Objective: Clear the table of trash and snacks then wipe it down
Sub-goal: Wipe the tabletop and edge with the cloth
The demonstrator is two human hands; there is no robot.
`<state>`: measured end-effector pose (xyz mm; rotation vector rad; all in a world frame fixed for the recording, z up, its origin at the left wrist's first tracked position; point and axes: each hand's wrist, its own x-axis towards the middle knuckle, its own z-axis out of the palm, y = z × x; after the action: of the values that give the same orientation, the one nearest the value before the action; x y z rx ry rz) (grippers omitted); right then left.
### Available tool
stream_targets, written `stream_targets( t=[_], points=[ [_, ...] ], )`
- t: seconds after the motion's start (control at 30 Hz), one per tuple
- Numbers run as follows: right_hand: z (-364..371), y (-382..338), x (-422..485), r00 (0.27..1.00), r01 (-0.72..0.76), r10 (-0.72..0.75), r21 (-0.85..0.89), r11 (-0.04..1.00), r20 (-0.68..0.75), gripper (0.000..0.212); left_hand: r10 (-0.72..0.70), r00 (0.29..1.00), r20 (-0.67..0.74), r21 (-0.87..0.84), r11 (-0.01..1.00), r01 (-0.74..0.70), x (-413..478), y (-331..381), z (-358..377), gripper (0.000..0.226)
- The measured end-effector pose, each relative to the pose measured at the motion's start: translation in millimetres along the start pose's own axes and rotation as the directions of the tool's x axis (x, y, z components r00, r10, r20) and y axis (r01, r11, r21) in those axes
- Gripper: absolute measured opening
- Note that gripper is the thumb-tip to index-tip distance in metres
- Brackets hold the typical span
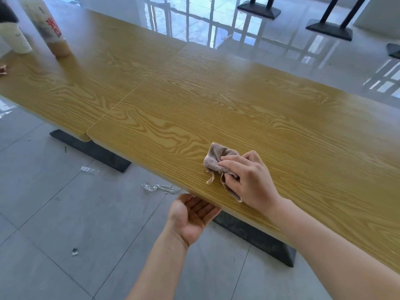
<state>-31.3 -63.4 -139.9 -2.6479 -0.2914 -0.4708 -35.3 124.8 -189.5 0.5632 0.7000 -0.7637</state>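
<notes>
A wood-grain table (249, 109) stretches across the view. On it near the front edge lies a crumpled beige cloth (216, 159), and my right hand (246, 178) presses on it with fingers over the top and the thumb curled round a fold. Just below that edge my left hand (192, 217) is cupped palm up, empty, its fingers touching the underside of the edge. At the far left stand a tall drink cup (46, 27) with red print and a smaller pale cup (15, 37). A small wrapper scrap (3, 69) lies at the left border.
A second tabletop (71, 87) adjoins on the left. Dark table bases (95, 151) sit on the grey tiled floor. Clear plastic scraps (158, 188) and bits (89, 171) lie on the floor. More black table bases (329, 31) stand at the back right.
</notes>
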Motion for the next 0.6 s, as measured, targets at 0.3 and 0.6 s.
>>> stream_targets(
  t=[0.3,0.6],
  points=[
    [2.0,-52.2,-26.5,0.993,0.104,-0.112,0.179,0.978,0.035,0.023,0.041,0.999,0.026,0.056,0.998,-0.042,-3.8,4.9,3.3,0.032],
    [-33.0,-39.2,6.3,0.945,-0.29,0.326,0.53,0.797,0.026,0.023,-0.008,0.999,0.045,0.049,0.999,0.006,-0.2,7.5,-2.7,0.043]
  ],
)
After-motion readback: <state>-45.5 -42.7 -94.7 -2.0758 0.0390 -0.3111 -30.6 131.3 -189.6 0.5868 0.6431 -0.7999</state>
